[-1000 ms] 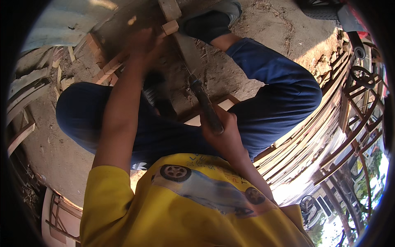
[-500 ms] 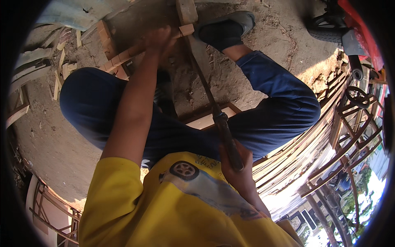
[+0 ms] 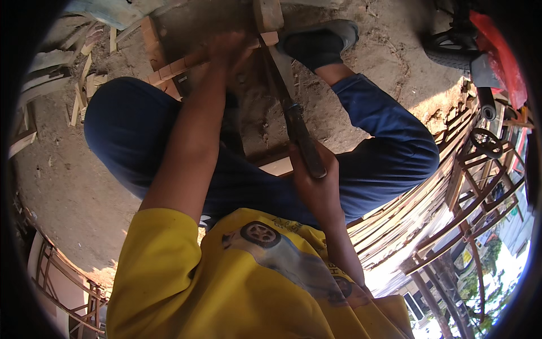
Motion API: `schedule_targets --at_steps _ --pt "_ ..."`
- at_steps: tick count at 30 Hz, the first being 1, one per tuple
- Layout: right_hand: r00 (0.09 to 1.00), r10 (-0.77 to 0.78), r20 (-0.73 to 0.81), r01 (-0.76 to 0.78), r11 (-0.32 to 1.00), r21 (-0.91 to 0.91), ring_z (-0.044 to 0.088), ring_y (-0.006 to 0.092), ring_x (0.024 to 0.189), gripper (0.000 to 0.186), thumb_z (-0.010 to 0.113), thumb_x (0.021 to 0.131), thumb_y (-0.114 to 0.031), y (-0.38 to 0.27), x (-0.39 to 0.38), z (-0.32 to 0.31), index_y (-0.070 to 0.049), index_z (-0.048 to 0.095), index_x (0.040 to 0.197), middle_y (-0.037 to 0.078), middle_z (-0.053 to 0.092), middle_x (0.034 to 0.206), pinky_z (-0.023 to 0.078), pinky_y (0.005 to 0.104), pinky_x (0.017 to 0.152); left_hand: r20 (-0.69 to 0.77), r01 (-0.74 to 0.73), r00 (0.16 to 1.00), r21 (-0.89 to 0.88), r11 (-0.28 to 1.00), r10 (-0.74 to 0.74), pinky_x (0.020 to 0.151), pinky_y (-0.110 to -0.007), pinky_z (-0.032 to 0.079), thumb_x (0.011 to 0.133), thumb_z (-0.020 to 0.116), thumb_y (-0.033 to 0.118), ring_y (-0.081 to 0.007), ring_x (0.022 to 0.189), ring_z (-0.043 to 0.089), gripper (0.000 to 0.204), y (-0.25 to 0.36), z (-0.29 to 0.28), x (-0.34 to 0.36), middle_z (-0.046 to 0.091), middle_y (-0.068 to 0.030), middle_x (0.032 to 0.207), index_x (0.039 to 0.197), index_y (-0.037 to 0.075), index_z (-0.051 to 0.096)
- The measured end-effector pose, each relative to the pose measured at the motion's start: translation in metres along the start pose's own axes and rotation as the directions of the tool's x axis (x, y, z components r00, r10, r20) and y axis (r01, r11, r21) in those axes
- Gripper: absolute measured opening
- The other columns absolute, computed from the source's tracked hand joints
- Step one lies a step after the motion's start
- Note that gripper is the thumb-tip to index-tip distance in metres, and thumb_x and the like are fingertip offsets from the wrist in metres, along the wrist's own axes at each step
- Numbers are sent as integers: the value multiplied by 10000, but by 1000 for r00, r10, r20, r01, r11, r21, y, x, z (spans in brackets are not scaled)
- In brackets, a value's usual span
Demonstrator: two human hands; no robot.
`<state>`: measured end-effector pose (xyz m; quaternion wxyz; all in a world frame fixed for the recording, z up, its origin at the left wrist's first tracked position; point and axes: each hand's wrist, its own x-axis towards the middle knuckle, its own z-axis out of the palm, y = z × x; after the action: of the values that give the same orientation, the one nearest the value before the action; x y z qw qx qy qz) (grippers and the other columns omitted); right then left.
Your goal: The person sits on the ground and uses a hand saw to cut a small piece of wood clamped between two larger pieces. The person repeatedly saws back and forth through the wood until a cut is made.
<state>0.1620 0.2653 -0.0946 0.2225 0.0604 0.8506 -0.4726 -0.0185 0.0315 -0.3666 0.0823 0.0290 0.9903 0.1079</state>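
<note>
My right hand (image 3: 317,178) is closed round the dark, straight handle of a saw (image 3: 305,144). The saw's long blade runs forward and crosses a narrow wooden strip (image 3: 179,65) near the strip's right end; its far tip is lost in shadow. Several lines run across the strip at intervals. My left hand (image 3: 228,50) grips the strip just left of the blade; its fingers are dark and blurred. Beyond the strip's right end stands a wooden block (image 3: 268,14). My shoed right foot (image 3: 322,42) is to the right of it.
An upright board (image 3: 153,45) stands at the strip's left. Wood scraps (image 3: 84,85) lie on the dirt floor at far left. Stacked wooden slats (image 3: 395,231) are at my right, with a wheeled machine (image 3: 451,48) under red sheeting (image 3: 497,56) beyond.
My right hand has pushed the saw forward, its handle now farther from my body. My left hand stays on the strip. The whole view has shifted slightly.
</note>
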Motion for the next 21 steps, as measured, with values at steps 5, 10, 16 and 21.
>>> schedule_targets --at_steps 5,10,16,21 --pt "997 -30 -70 23 996 -91 450 72 548 125 609 891 -52 -3 -52 -9 18 549 805 77 538 591 368 300 485 -95 47 994 1 999 -47 810 -479 521 783 687 379 -340 941 661 361 17 -8 0 685 -133 967 997 97 617" --pt "998 32 -46 -31 999 23 450 69 574 105 593 894 -43 -2 20 9 11 570 807 68 531 593 367 299 497 -112 13 993 -125 992 -27 783 -487 524 800 672 357 -332 903 673 339 19 -17 -15 694 -127 921 991 81 625" --pt "999 29 -17 -30 999 -31 509 84 548 87 627 877 -65 10 -37 -12 21 611 874 55 549 615 405 281 515 -79 55 995 -22 998 -56 737 -471 537 757 698 356 -334 876 680 341 14 -7 2 695 -131 924 963 89 648" --pt "998 -47 -48 47 999 0 435 43 582 155 615 894 -105 3 41 30 9 577 797 -7 487 600 367 274 512 -158 52 986 -66 996 -62 737 -462 539 767 701 368 -329 880 679 330 7 6 -3 693 -131 910 954 101 646"
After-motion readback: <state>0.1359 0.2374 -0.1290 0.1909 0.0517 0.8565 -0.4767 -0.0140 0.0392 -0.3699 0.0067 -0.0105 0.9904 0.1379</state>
